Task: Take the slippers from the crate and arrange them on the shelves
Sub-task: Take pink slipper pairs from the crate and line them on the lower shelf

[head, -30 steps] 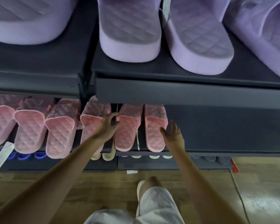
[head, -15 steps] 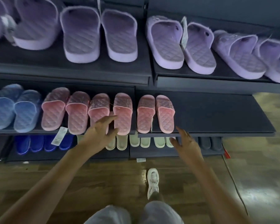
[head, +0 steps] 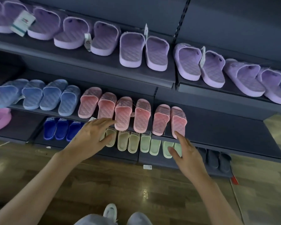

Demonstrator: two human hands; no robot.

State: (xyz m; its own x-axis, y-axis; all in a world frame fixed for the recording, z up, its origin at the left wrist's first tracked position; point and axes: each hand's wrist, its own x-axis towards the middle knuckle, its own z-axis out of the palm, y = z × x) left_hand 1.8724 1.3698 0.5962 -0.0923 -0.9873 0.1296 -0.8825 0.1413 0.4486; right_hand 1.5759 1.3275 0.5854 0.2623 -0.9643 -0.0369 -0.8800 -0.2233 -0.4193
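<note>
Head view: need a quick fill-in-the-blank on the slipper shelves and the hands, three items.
1. The middle shelf holds ___ pink slippers.
2. The purple slippers sit on the ___ shelf.
3. The left hand and the right hand hold ___.
Missing words: six; top; nothing.

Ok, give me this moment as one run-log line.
left hand: open, by pink slippers | right hand: open, fingertip at rightmost pink slipper | six pink slippers on middle shelf
</note>
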